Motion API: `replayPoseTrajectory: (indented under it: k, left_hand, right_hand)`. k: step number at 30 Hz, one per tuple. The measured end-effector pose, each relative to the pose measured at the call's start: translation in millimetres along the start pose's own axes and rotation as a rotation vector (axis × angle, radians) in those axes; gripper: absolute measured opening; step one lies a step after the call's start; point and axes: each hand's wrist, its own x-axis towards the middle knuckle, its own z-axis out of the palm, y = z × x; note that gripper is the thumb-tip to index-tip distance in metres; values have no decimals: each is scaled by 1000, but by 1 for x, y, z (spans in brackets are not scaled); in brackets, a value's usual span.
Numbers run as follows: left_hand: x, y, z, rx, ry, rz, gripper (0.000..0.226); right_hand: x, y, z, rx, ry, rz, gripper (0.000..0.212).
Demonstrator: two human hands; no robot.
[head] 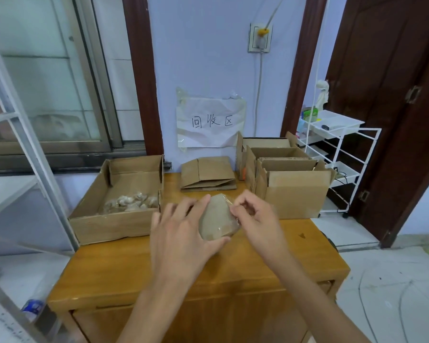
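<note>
A flat brown cardboard piece wrapped in clear tape or film (pixel 217 219) is held above the wooden table (pixel 124 268). My left hand (pixel 181 231) holds it from the left, thumb under its lower edge and fingers along its upper left side. My right hand (pixel 255 214) pinches the clear film at the piece's right edge with thumb and fingertips. The piece's far side is hidden.
An open cardboard box (pixel 97 226) holding crumpled clear tape wads (pixel 131 203) stands at the left. Flattened cardboard (pixel 208 175) lies at the back. Nested open boxes (pixel 295 191) stand at the right. A white wire rack (pixel 339 144) stands beyond the table.
</note>
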Motion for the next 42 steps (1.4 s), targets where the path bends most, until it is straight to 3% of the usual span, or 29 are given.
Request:
replayPoseTrajectory:
  k: [2, 6, 11, 20, 28, 32, 36, 42]
  left_hand:
    - [-10, 5, 0, -53, 45, -13, 90]
    - [-21, 19, -16, -447, 64, -38, 51]
    - [5, 14, -29, -236, 29, 43, 34]
    - [23, 0, -53, -134, -119, 115, 44]
    - [32, 12, -50, -76, -192, 122, 11]
    - [27, 12, -37, -152, -168, 144, 19]
    - [14, 14, -29, -327, -119, 90, 34]
    - [12, 12, -31, -276, -129, 111, 36]
  right_hand:
    - [0, -8, -5, -109, 46, -94, 20]
    - [-5, -28, -11, 183, 127, -56, 18]
    - [-12, -44, -7, 235, 76, -82, 17]
    - [-9, -56, -19, -68, -25, -336, 8]
    - [-6, -37, -23, -132, -141, -260, 9]
    - [-13, -29, -22, -141, -48, -309, 17]
    - [-20, -28, -15, -84, 10, -174, 18]
    - [-19, -34, -3, -52, 33, -105, 28]
